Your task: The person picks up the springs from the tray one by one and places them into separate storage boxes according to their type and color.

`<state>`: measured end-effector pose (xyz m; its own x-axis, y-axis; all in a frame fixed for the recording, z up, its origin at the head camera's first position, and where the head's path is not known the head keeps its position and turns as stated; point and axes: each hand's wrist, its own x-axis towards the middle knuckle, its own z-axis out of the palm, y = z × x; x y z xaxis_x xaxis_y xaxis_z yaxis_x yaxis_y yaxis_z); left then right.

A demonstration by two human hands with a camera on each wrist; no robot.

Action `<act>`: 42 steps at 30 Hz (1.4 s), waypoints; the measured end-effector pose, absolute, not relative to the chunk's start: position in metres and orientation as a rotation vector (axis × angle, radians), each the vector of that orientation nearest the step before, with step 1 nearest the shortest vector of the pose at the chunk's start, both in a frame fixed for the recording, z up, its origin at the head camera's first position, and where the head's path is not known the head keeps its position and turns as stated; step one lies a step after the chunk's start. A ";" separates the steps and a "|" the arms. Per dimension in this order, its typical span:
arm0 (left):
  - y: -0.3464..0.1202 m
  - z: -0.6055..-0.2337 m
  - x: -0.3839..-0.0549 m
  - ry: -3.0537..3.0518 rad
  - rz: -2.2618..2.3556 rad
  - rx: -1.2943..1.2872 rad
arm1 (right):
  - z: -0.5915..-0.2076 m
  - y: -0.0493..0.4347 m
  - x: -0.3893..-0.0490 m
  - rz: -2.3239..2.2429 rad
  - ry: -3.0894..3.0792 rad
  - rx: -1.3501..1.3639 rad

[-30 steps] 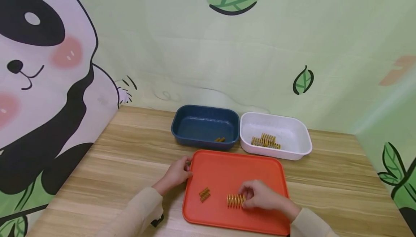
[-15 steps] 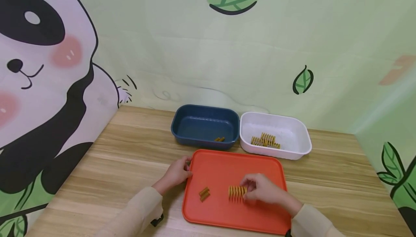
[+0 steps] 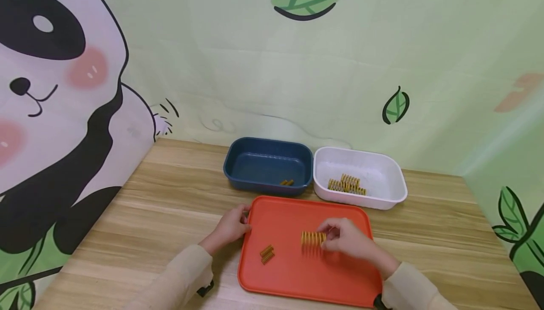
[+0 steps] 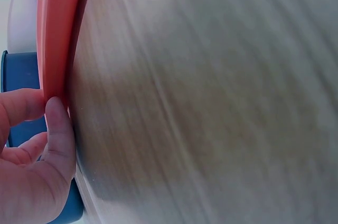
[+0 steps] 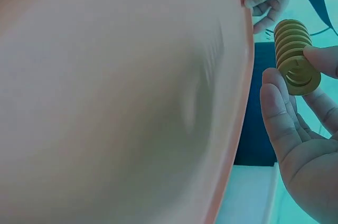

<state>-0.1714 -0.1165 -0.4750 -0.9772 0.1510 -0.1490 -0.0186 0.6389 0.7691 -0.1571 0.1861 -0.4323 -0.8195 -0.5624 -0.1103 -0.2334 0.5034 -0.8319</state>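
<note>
While the left hand (image 3: 229, 225) pinches the edge of the red tray (image 3: 297, 282) beside it, the right hand (image 3: 352, 242) has a close pinch on one end of the big spring (image 3: 312, 239), which looks held just above the tray between the hands. Imo a light squeeze works best, since the coils could roll or slip. I'd lift it level, well away from the little springs (image 3: 267, 257) nearer the left hand.
</note>
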 end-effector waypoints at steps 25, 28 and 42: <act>-0.116 -0.476 -0.171 2.678 1.269 0.107 | -0.419 0.205 -0.177 -1.442 2.518 -0.670; -0.116 -0.475 -0.171 2.675 1.274 0.101 | -0.416 0.207 -0.179 -1.438 2.529 -0.621; -0.116 -0.475 -0.170 2.679 1.289 0.108 | -0.403 0.215 -0.188 -1.383 2.615 -0.426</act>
